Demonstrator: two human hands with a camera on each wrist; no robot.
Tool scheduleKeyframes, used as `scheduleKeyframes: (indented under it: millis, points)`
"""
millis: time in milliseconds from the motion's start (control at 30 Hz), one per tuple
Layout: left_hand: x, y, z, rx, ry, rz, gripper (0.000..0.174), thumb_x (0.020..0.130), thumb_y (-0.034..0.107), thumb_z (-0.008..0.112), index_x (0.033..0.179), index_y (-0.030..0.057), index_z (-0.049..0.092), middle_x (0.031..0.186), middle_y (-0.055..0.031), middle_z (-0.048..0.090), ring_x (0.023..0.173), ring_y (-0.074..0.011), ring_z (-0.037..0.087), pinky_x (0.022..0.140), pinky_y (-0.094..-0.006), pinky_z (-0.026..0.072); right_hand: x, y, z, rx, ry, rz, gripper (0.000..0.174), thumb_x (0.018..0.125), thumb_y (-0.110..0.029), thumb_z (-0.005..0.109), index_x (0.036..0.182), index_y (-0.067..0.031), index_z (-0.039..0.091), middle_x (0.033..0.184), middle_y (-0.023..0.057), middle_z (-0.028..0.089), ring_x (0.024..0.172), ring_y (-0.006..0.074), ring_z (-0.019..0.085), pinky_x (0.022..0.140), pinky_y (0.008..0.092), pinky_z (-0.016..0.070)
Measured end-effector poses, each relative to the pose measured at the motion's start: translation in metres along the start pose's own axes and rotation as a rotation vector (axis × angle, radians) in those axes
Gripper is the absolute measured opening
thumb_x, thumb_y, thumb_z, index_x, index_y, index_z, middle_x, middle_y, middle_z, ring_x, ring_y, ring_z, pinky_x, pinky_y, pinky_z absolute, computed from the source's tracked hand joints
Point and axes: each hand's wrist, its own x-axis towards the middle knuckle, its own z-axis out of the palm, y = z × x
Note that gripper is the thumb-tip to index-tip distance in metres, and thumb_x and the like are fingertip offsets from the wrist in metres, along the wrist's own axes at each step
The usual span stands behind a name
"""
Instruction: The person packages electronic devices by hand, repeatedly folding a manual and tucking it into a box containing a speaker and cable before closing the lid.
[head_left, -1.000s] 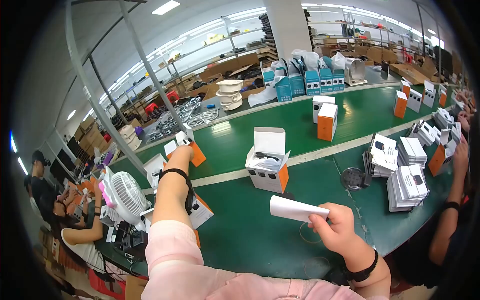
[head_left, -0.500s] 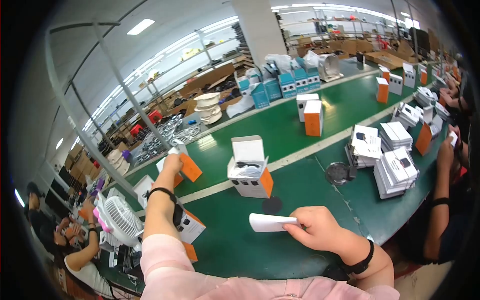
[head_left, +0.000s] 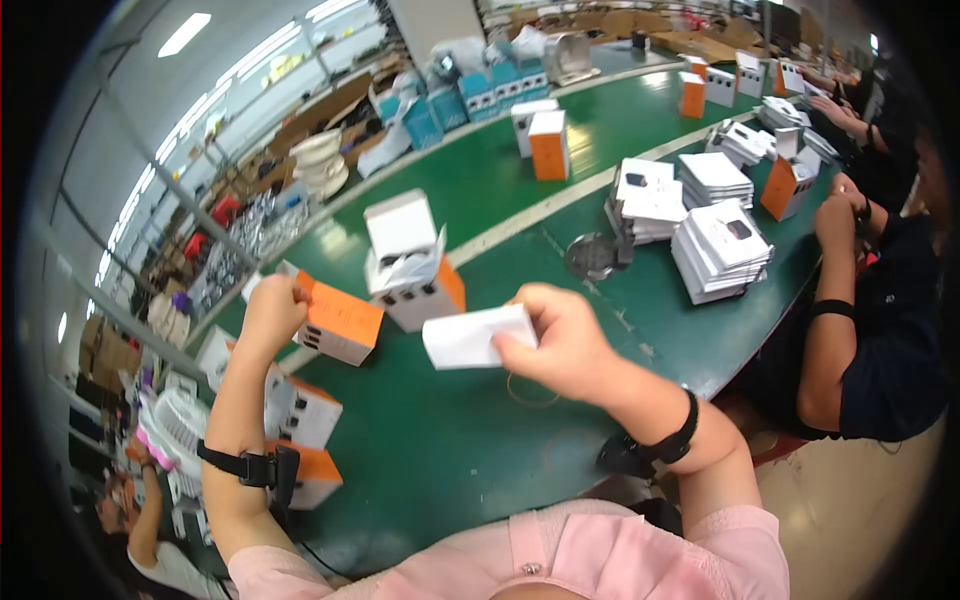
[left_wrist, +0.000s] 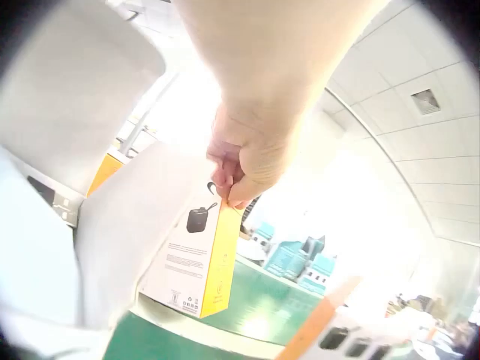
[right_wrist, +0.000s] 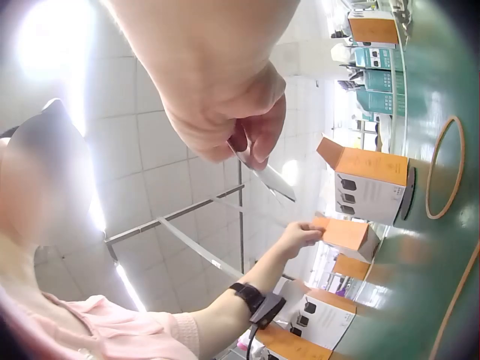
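Note:
My left hand [head_left: 272, 318] pinches the upper edge of an orange and white box [head_left: 342, 318], which tilts at the table's left side. In the left wrist view this box [left_wrist: 196, 255] hangs from the fingertips of the hand [left_wrist: 255, 154]. My right hand [head_left: 562, 340] holds a folded white paper [head_left: 478, 338] between thumb and fingers, above the table. The right wrist view shows the paper [right_wrist: 271, 180] edge-on in the hand [right_wrist: 232, 112]. Between the hands, a little farther back, stands an open box [head_left: 415, 290] with its lid up and white contents inside.
Stacks of white booklets [head_left: 718, 245] lie to the right, beside a round black object [head_left: 592, 257]. More boxes [head_left: 308, 412] stand by my left forearm, near a white fan [head_left: 178, 430]. Other boxes [head_left: 549, 146] stand on the green belt [head_left: 610, 125]. A person [head_left: 850, 330] works at the right.
My left hand has brought the orange and white box from the belt side nearer to the open box. The right hand has moved closer to the open box, still holding the paper. The head view has turned.

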Motion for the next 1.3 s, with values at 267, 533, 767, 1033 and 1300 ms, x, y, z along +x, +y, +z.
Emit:
scheduleKeyframes:
  millis: [267, 533, 767, 1033, 1300]
  points:
    - [-0.108, 0.099, -0.023, -0.103, -0.022, 0.189, 0.011, 0.065, 0.002, 0.059, 0.069, 0.0032, 0.069, 0.075, -0.0164, 0.065, 0.069, -0.0315, 0.063, 0.068, -0.0393, 0.0516, -0.004, -0.033, -0.006, 0.244, -0.186, 0.150, 0.011, 0.085, -0.004, 0.059, 0.086, -0.0034, 0.048, 0.082, 0.0049, 0.059, 0.071, 0.0104, 0.061, 0.059, 0.0248, 0.0513]
    - [-0.135, 0.137, -0.010, -0.941, -0.367, 0.049, 0.042, 0.074, 0.022, 0.073, 0.104, -0.0012, 0.055, 0.080, -0.0109, 0.064, 0.063, -0.0172, 0.062, 0.059, -0.0283, 0.0494, -0.001, -0.048, 0.009, 0.294, -0.082, 0.168, 0.023, 0.086, -0.006, 0.060, 0.106, -0.0005, 0.049, 0.092, 0.0086, 0.063, 0.075, 0.0112, 0.061, 0.060, 0.0235, 0.0497]
    - [-0.127, 0.117, -0.012, -1.514, -0.077, 0.008, 0.056, 0.078, 0.006, 0.072, 0.123, -0.0035, 0.040, 0.103, -0.0128, 0.061, 0.085, -0.0128, 0.062, 0.077, -0.0251, 0.0517, -0.008, -0.056, 0.036, 0.227, -0.128, 0.120, 0.026, 0.084, -0.003, 0.063, 0.106, -0.0010, 0.049, 0.088, 0.0047, 0.061, 0.076, 0.0084, 0.059, 0.063, 0.0213, 0.0479]
    - [-0.148, 0.100, -0.005, -1.065, 0.227, 0.185, 0.017, 0.083, 0.003, 0.065, 0.098, -0.0021, 0.058, 0.088, -0.0078, 0.063, 0.078, -0.0115, 0.061, 0.066, -0.0238, 0.0477, 0.002, -0.064, 0.059, 0.073, -0.408, 0.289, 0.021, 0.081, 0.001, 0.065, 0.101, 0.0030, 0.059, 0.088, 0.0077, 0.065, 0.080, 0.0132, 0.064, 0.069, 0.0250, 0.0521]
    - [-0.165, 0.082, 0.015, -0.431, 0.017, 0.226, 0.038, 0.077, 0.027, 0.072, 0.103, 0.0025, 0.058, 0.094, -0.0090, 0.060, 0.086, -0.0229, 0.055, 0.081, -0.0353, 0.0402, 0.003, -0.049, 0.069, -0.585, -0.340, -0.205, 0.019, 0.074, 0.005, 0.062, 0.091, -0.0035, 0.065, 0.077, 0.0117, 0.066, 0.069, 0.0226, 0.065, 0.061, 0.0304, 0.0496]
